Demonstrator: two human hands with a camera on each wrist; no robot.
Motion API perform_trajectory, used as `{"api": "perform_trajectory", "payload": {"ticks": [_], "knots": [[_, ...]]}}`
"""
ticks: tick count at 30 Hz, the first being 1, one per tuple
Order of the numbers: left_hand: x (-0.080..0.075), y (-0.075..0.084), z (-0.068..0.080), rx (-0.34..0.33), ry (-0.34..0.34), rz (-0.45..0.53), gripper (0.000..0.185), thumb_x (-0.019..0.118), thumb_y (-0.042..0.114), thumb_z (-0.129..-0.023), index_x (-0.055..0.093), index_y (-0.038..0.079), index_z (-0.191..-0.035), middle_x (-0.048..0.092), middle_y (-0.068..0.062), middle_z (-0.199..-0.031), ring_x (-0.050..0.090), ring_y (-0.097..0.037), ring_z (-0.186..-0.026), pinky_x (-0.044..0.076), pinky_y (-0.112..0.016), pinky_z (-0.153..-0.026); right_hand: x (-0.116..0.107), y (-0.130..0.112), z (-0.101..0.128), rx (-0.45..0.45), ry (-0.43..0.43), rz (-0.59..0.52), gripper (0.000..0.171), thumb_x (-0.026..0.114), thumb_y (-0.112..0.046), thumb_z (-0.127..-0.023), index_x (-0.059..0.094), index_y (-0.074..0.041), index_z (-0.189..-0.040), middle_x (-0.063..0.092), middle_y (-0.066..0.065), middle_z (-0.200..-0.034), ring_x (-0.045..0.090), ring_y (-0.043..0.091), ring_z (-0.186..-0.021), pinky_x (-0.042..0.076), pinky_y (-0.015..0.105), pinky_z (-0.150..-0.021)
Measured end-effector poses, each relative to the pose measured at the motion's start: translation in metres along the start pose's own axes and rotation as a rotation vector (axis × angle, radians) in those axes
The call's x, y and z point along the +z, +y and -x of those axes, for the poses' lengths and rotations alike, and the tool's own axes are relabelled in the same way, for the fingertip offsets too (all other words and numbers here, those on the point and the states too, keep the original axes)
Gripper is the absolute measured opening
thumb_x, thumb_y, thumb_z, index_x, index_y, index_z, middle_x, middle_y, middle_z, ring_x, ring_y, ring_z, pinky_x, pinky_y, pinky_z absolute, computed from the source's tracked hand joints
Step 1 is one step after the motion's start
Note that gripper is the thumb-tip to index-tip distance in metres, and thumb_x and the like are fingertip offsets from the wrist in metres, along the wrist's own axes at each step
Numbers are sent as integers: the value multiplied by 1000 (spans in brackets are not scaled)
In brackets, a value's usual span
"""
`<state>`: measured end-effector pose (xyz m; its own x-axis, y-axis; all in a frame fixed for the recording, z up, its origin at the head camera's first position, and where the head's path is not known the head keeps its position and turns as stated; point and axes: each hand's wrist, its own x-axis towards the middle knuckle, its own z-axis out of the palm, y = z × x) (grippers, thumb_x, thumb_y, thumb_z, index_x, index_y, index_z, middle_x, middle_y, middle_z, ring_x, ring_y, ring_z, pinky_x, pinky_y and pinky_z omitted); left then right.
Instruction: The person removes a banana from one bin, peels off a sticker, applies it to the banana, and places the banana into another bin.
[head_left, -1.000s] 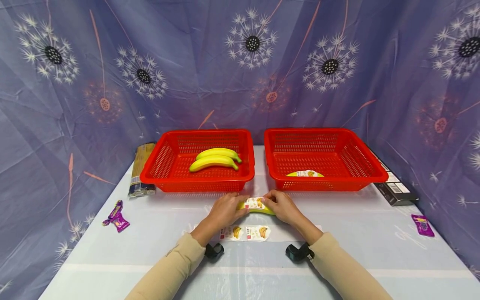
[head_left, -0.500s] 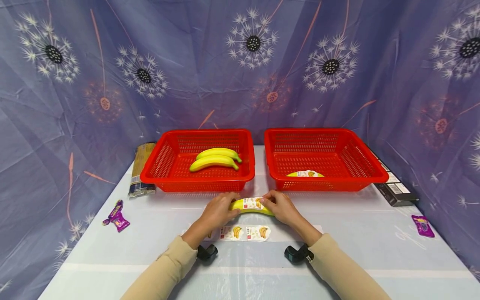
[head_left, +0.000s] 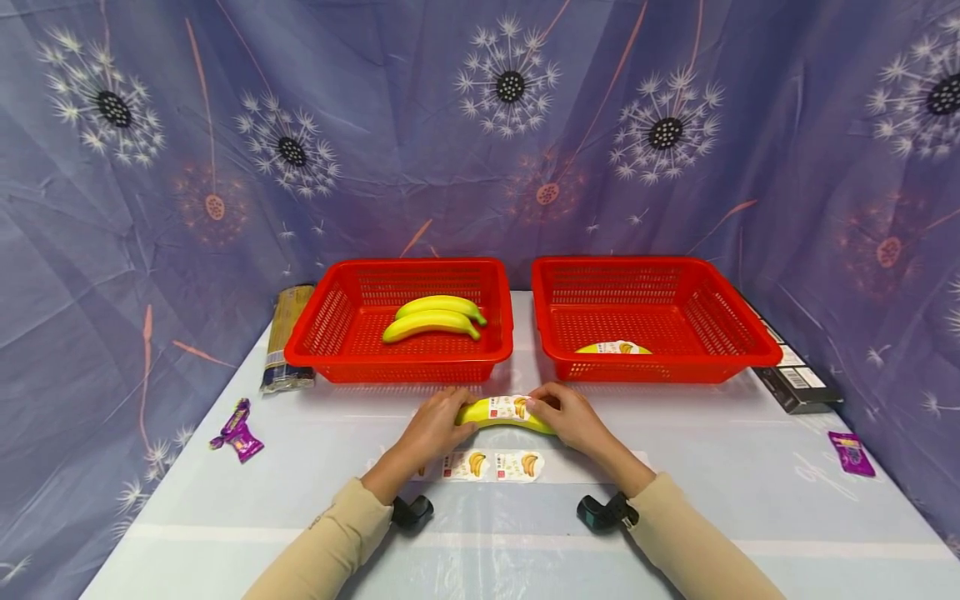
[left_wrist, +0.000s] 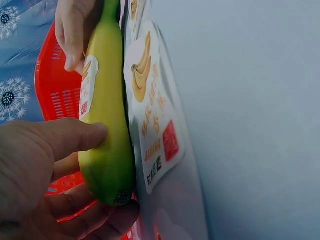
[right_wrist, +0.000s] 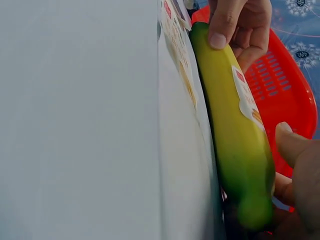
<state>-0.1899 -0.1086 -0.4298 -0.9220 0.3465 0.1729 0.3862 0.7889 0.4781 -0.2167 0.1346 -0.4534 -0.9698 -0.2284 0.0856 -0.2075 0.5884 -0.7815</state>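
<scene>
A yellow banana [head_left: 475, 413] lies across the table with a white printed label [head_left: 508, 407] on its upper side. My left hand [head_left: 433, 429] grips its left end; in the left wrist view the thumb [left_wrist: 95, 136] lies on the peel and the other fingers pass beneath. At the stem end, my right hand [head_left: 576, 423] has its fingers curled behind the banana, and its thumb [right_wrist: 292, 142] is close to the label's right edge. Whether that thumb touches is unclear. Nearer me is a backing strip [head_left: 577, 468] with banana labels [head_left: 520, 466], partly hidden by my left wrist.
A red basket [head_left: 401, 369] at back left holds two unlabelled bananas [head_left: 431, 325]. Another red basket [head_left: 660, 369] at back right contains a labelled banana [head_left: 613, 347]. Packets [head_left: 288, 337], a black box [head_left: 798, 387] and purple candies [head_left: 238, 432] lie toward the sides.
My left hand has slid left off the label to the banana's end, uncovering more of the peel. My right hand stays at the stem end, almost unmoved. The head view has shifted slightly.
</scene>
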Motion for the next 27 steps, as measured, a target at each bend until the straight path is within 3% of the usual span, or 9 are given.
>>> {"api": "perform_trajectory", "payload": {"ticks": [7,12,18,21,27], "knots": [[1,1,0,-11,6,1,32,73,20,-81,62,11,-110,63,-9,-109,58,-26,-102,48,-44,-87,-23,13,18,-11,59,-54,27,63,-27,-90,65,-7,-109,68,9,-101,58,13,-87,47,24,-77],[3,0,1,-2,19,1,32,72,21,-81,62,11,-110,63,-9,-108,58,-26,-102,47,-44,-86,-52,25,30,83,127,-171,36,59,-30,-92,61,-1,-113,66,16,-98,59,16,-79,50,25,-68],[3,-1,2,0,26,-2,32,71,21,-82,61,11,-111,63,-9,-109,58,-28,-105,47,-45,-88,-90,40,36,212,274,-342,47,56,-41,-92,58,4,-108,66,-7,-83,61,10,-76,53,24,-71],[3,-1,2,-7,19,-5,32,71,22,-82,61,12,-110,63,-8,-110,58,-28,-105,46,-45,-89,-105,44,37,245,331,-496,40,56,-41,-92,58,-1,-98,65,-13,-76,62,7,-72,53,20,-70],[3,0,2,-9,27,-5,31,72,22,-82,61,12,-109,63,-7,-107,58,-26,-102,46,-45,-89,-120,46,35,244,391,-878,26,59,-33,-91,57,-7,-86,68,-4,-71,63,9,-63,54,21,-66]]}}
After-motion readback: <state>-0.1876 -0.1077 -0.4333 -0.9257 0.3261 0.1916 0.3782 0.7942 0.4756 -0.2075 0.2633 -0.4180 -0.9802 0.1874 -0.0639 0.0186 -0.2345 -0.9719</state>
